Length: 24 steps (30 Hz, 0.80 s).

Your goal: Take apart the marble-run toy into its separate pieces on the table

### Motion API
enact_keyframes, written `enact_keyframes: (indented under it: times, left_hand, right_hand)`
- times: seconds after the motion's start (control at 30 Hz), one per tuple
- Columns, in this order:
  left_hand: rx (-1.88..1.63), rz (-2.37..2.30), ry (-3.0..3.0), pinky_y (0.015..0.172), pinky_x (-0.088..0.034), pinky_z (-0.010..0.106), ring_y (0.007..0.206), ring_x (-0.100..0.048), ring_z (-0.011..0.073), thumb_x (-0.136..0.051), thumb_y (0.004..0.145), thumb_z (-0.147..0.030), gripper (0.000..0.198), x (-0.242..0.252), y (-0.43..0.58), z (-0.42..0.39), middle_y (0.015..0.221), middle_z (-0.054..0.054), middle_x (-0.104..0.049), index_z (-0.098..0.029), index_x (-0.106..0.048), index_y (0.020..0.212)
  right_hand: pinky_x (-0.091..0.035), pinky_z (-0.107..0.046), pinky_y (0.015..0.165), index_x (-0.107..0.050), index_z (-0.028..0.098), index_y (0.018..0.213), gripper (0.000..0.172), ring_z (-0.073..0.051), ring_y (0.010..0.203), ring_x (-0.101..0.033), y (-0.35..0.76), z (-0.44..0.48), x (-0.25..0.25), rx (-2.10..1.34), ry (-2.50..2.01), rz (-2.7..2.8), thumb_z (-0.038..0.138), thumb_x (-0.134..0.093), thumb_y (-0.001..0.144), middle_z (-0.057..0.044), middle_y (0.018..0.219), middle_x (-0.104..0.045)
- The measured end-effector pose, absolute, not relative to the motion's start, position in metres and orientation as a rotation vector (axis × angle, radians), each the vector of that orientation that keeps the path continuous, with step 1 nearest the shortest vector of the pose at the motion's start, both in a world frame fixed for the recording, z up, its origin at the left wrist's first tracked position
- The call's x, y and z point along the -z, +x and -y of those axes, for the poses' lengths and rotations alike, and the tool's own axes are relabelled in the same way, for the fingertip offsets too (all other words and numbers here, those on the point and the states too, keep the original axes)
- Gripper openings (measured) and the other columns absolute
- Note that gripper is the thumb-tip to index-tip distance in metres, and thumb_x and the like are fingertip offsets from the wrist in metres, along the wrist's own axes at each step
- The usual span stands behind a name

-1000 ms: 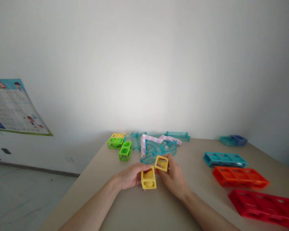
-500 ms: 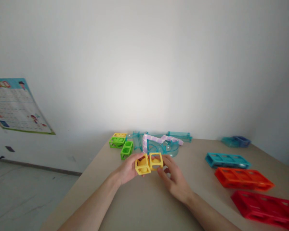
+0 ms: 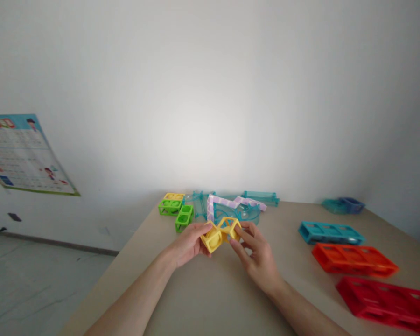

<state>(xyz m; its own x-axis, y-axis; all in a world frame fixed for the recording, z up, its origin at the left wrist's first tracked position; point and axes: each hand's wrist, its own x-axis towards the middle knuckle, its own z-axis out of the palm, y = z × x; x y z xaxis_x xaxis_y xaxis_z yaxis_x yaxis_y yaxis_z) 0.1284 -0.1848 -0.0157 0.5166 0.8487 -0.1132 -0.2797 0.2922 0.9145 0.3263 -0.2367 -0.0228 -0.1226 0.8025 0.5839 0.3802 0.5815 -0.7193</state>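
In the lower middle of the frame, both hands met over the beige table [image 3: 210, 298] around two hollow yellow pieces. The left hand [image 3: 188, 245] pinched the nearer yellow cube [image 3: 212, 239] between thumb and curled fingers. The right hand [image 3: 259, 255] gripped the farther yellow cube [image 3: 230, 227] with its thumb and fingertips, the remaining fingers loosely bent. A second earlier the cubes had sat lower in the frame, each in its own hand and meeting only at a corner. Half a second earlier they had lain face to face, level, with the right hand slack beneath them. At this moment they were touching along one side and tipped up on edge like two diamonds, clear of the tabletop. Judging from that, the pair seemed to be pressed together and turned as one unit, though the pictures did not show whether they had locked. Just beyond them stood the clear teal curved track [image 3: 236, 213] and the green blocks [image 3: 177, 211]. The teal frame [image 3: 329, 232], orange frame [image 3: 353, 260] and red frame [image 3: 388, 298] lay at the lower right.
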Motion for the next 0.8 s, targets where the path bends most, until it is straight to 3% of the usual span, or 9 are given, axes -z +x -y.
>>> enact_keyframes:
  times: [0.23,0.43,0.53,0.63,0.7,0.8]
  left_hand:
    - [-0.687,-0.643,1.008,0.046,-0.050,0.026,0.054,-0.059,0.0142,-0.067,0.079,-0.045,0.038,0.023,0.129,0.187,0.071,0.008,-0.065,-0.008,-0.069,0.085]
    - [-0.804,-0.658,0.919,0.055,-0.051,0.024,0.062,-0.062,0.0141,-0.073,0.074,-0.042,0.036,0.018,0.129,0.187,0.074,0.009,-0.067,-0.008,-0.071,0.085]
    - [-0.793,-0.642,0.956,0.053,-0.051,0.026,0.059,-0.061,0.0147,-0.076,0.071,-0.042,0.038,0.015,0.128,0.188,0.072,0.009,-0.067,-0.007,-0.071,0.083]
    - [-0.746,-0.626,1.025,0.053,-0.049,0.026,0.061,-0.061,0.0154,-0.077,0.068,-0.043,0.040,0.015,0.126,0.190,0.074,0.010,-0.068,-0.007,-0.073,0.086]
    - [-0.725,-0.636,1.057,0.053,-0.048,0.025,0.064,-0.062,0.0157,-0.080,0.066,-0.040,0.041,0.015,0.125,0.191,0.077,0.011,-0.069,-0.007,-0.073,0.090]
    - [-0.691,-0.659,1.064,0.061,-0.049,0.025,0.070,-0.065,0.0163,-0.082,0.062,-0.031,0.040,0.017,0.126,0.192,0.082,0.010,-0.071,-0.010,-0.073,0.095]
  right_hand:
    - [-0.063,-0.030,0.069,-0.066,0.026,0.112,0.025,-0.020,0.097,-0.060,0.326,0.231,0.030,-0.536,-0.926,1.653,0.031,-0.063,0.087,-0.006,0.111,-0.052]
    - [-0.058,-0.027,0.065,-0.057,0.025,0.095,0.015,-0.019,0.096,-0.060,0.326,0.234,0.030,-0.525,-0.904,1.699,0.030,-0.067,0.085,-0.005,0.110,-0.054]
    - [-0.056,-0.026,0.061,-0.047,0.027,0.099,0.028,-0.018,0.092,-0.060,0.325,0.235,0.033,-0.552,-0.891,1.628,0.031,-0.070,0.082,-0.005,0.112,-0.053]
    - [-0.056,-0.029,0.063,-0.040,0.030,0.124,0.055,-0.021,0.096,-0.059,0.326,0.235,0.035,-0.581,-0.919,1.663,0.033,-0.072,0.079,-0.008,0.123,-0.052]
    - [-0.056,-0.034,0.073,-0.034,0.030,0.136,0.072,-0.024,0.104,-0.058,0.327,0.234,0.035,-0.587,-0.913,1.773,0.035,-0.075,0.077,-0.010,0.129,-0.052]
    - [-0.050,-0.040,0.091,-0.044,0.029,0.131,0.067,-0.026,0.112,-0.057,0.328,0.235,0.034,-0.556,-0.852,1.929,0.036,-0.078,0.074,-0.008,0.125,-0.058]
